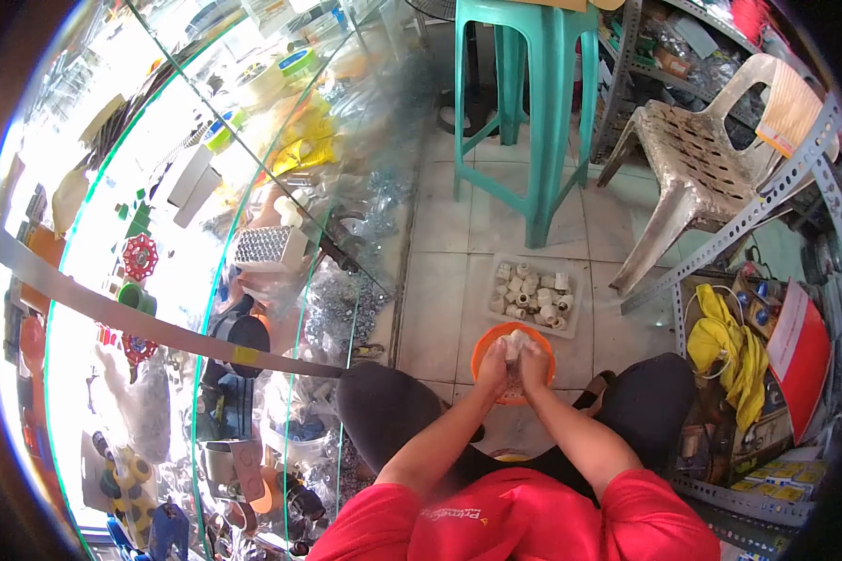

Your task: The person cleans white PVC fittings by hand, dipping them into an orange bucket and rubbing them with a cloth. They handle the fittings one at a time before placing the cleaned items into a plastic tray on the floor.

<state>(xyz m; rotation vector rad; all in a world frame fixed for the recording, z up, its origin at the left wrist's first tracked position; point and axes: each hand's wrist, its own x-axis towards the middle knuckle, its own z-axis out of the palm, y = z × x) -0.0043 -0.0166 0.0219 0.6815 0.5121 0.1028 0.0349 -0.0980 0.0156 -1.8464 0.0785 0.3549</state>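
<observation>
Over an orange bowl (478, 352) on the tiled floor, my left hand (493, 366) and my right hand (533, 365) are close together. Their fingers are closed around a small whitish piece (515, 343) between them, whose exact shape is too small to tell. Just beyond the bowl lies a clear plastic tray (571, 329) holding several white fittings (524, 292). Part of the bowl's inside is hidden by my hands.
A green plastic stool (538, 140) stands ahead, with a worn chair (692, 159) to its right. Glass shelves (295, 318) of hardware line the left. A metal rack (753, 210) and yellow cloth (730, 351) are at the right.
</observation>
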